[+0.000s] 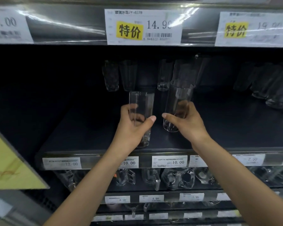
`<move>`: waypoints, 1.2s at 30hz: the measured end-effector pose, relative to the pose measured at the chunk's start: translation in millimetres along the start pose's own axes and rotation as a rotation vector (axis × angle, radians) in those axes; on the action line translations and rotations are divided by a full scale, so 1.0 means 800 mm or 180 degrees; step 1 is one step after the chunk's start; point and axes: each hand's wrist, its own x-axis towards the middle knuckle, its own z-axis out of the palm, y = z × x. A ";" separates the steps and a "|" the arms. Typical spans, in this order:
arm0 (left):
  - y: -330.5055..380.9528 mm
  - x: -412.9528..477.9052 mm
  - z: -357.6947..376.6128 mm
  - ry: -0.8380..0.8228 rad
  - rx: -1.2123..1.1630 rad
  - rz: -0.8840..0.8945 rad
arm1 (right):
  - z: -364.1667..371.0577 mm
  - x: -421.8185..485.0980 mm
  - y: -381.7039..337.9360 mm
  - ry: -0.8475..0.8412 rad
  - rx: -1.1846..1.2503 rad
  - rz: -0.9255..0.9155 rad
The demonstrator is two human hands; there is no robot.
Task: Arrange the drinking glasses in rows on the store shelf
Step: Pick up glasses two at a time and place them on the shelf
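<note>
Two tall clear drinking glasses stand near the front of the dark shelf [88, 137]. My left hand [132, 128] grips the left glass [143, 101] around its middle, thumb across the front. My right hand [186, 121] holds the right glass [178, 95] low down, thumb pointing left; this glass leans slightly right. Farther back on the same shelf stand several more clear glasses [163, 75] in a loose row.
More glasses [271, 93] cluster at the shelf's right end. The shelf above carries price tags [143, 26] on its front rail. Glass mugs [176, 178] fill the shelf below. A yellow sign [8, 162] juts in at the left.
</note>
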 end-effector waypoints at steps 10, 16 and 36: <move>-0.006 -0.003 0.004 0.0016 -0.0009 0.0184 | 0.040 0.066 0.008 0.0402 -0.0244 -0.0012; -0.005 -0.002 0.004 0.0079 -0.0039 0.0142 | 0.066 0.104 0.017 0.0685 -0.0288 -0.0027; 0.001 -0.007 0.008 0.0204 -0.0024 0.0250 | 0.073 0.149 0.021 0.1152 -0.0645 -0.0080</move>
